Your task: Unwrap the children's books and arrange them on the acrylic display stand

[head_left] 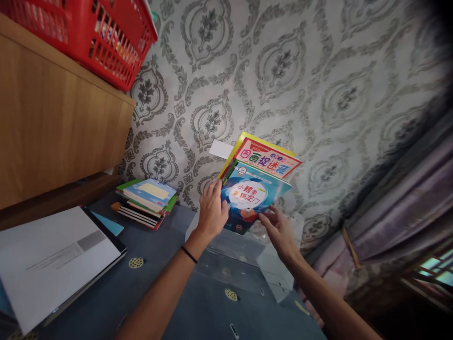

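Observation:
A blue picture book (244, 198) with Chinese lettering and an orange fish on its cover leans upright in front of a pink-red picture book (265, 159) and a yellow-edged book (244, 137). My left hand (212, 210) is closed on the left edge of the books, thumb on the blue cover. By the lower right corner of the blue book is my right hand (278, 229), fingers bent and apart; whether the fingertips touch the cover is unclear. Below and around the books stands a clear plastic holder (230, 250). A white card (221, 149) sticks out behind them.
A stack of books (148, 196) lies at the back left of the dark patterned tablecloth (191, 302). Closer is a large white-covered book (60, 255). A red basket (106, 42) sits on a wooden cabinet (60, 123). Patterned wall behind; a curtain (396, 226) hangs right.

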The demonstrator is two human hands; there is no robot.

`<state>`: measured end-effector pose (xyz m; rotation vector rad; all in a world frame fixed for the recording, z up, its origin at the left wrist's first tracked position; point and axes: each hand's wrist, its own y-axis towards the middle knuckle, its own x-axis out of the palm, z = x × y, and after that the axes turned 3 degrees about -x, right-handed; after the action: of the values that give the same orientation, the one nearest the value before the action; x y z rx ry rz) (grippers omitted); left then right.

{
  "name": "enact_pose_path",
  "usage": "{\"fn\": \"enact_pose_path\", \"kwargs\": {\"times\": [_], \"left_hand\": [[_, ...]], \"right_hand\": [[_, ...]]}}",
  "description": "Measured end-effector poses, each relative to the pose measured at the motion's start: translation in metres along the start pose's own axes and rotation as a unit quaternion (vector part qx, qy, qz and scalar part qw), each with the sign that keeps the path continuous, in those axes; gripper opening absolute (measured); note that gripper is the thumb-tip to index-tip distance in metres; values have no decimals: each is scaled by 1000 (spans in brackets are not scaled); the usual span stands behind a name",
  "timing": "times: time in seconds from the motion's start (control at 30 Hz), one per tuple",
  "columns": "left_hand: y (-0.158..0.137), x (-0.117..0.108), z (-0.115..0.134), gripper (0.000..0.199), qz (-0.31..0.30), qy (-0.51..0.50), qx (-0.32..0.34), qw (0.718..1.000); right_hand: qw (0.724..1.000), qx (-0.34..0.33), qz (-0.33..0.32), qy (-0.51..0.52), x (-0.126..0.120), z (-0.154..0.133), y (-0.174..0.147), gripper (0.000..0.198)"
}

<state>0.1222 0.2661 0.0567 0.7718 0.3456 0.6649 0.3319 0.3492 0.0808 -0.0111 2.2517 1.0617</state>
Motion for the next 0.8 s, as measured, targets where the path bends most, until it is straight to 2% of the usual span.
{"fn": "enact_pose_path", "kwargs": {"times": [0.13, 0.27, 0.37, 0.5, 0.6, 0.8], "left_hand": [[2, 5, 1, 67, -4, -14, -8, 1000], [1, 5, 0, 69, -10, -29, -12, 999], [4, -4, -4, 69, -29, -69, -11, 997], [7, -24, -15, 66, -27, -159, -78, 984], [5, -33, -25, 63, -16, -190, -124, 974], [-2, -33, -37, 61, -38, -149, -81, 985]], "right_hand": [[999, 38, -9, 28, -1, -9, 0, 63], [999, 35, 0, 0, -1, -13, 0, 59], [999, 33, -12, 22, -1, -9, -3, 61], [997, 29, -30, 63, -2, 0, -7, 65], [996, 31, -34, 77, 1, 5, -9, 66], [992, 44, -37, 111, 12, 10, -15, 61]]}}
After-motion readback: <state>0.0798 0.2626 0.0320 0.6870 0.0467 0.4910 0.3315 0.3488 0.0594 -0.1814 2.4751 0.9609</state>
